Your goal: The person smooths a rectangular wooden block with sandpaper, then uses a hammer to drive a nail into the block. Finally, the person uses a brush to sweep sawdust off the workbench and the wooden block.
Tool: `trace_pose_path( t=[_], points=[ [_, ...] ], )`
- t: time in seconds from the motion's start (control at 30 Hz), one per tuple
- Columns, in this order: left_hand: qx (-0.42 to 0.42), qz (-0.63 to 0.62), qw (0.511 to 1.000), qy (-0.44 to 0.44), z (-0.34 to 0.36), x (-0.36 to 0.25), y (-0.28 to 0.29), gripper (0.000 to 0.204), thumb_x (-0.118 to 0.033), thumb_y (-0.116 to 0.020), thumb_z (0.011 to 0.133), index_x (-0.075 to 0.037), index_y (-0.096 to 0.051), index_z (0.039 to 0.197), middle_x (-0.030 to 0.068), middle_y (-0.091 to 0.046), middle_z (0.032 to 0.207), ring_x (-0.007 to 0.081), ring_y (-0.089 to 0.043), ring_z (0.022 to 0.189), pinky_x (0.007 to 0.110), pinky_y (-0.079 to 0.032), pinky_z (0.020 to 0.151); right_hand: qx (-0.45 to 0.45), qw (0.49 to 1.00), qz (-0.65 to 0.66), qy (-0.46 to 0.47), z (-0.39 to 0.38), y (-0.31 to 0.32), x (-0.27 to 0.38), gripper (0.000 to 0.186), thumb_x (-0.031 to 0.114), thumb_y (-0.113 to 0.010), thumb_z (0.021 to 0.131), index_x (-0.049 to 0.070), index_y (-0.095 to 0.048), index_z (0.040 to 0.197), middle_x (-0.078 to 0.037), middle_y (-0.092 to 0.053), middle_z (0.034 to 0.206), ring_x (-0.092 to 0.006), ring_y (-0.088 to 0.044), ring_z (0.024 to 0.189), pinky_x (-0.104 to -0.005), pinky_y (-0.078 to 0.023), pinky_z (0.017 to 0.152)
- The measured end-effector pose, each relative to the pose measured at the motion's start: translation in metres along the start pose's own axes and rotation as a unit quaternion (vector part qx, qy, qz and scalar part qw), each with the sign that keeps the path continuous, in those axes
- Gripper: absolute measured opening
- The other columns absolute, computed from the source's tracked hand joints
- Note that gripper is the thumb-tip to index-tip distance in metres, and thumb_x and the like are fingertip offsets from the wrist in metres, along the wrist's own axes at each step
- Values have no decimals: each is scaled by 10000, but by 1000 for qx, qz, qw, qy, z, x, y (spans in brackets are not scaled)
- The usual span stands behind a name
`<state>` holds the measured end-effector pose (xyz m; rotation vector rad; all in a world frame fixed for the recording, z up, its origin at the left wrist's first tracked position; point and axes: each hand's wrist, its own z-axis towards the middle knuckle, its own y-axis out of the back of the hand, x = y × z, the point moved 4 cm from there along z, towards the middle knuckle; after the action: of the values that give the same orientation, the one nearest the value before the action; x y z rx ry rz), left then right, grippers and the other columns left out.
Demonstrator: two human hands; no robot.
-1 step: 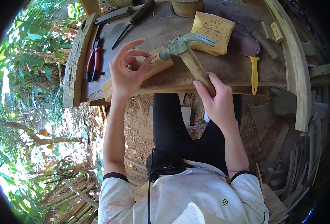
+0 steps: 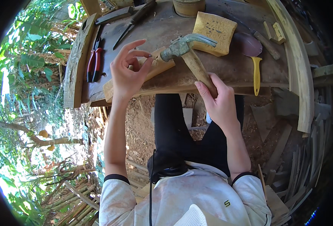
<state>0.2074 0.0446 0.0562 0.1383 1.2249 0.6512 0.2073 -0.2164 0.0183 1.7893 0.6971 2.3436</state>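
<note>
My right hand (image 2: 219, 101) grips the wooden handle (image 2: 198, 71) of a claw hammer, whose rusty steel head (image 2: 179, 47) is raised over the bench beside the fingertips of my left hand (image 2: 130, 75). Thumb and forefinger of that left hand pinch a small nail-like metal piece (image 2: 150, 56), too small to make out clearly, while the other fingers curl above. Beneath them lies a pale wooden strip (image 2: 162, 68), set diagonally along the near edge of the worn workbench (image 2: 236, 73), partly hidden by hand and hammer.
Red-handled pliers (image 2: 97, 66) and dark files (image 2: 130, 24) lie left. A dark-speckled yellow block (image 2: 213, 28), yellow-handled tool (image 2: 257, 75), wooden-handled tool (image 2: 268, 45) and small wood pieces (image 2: 277, 32) lie right. A round container (image 2: 189, 5) sits behind. Planks (image 2: 304, 105) border the right side.
</note>
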Motion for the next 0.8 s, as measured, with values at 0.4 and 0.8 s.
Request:
trace_pose_path(
  t=[0.4,0.8],
  points=[
    [13,8,1000,3,0,0,0,491,56,-780,831,-35,-670,1300,16,-779,928,-22,-443,568,154,-339,532,8,1000,-1,-17,-1,0,2,429,316,-715,1016,-96,-664,1121,-188,-624,635,-287,-654,538,-373,-469,523],
    [-8,15,1000,-26,0,-1,-4,469,9,-787,831,-51,-676,1283,9,-779,858,5,-453,521,205,-372,508,-54,989,0,137,15,16,54,293,274,-720,1007,2,-688,1113,-176,-708,783,-335,-716,656,-387,-513,573]
  ],
)
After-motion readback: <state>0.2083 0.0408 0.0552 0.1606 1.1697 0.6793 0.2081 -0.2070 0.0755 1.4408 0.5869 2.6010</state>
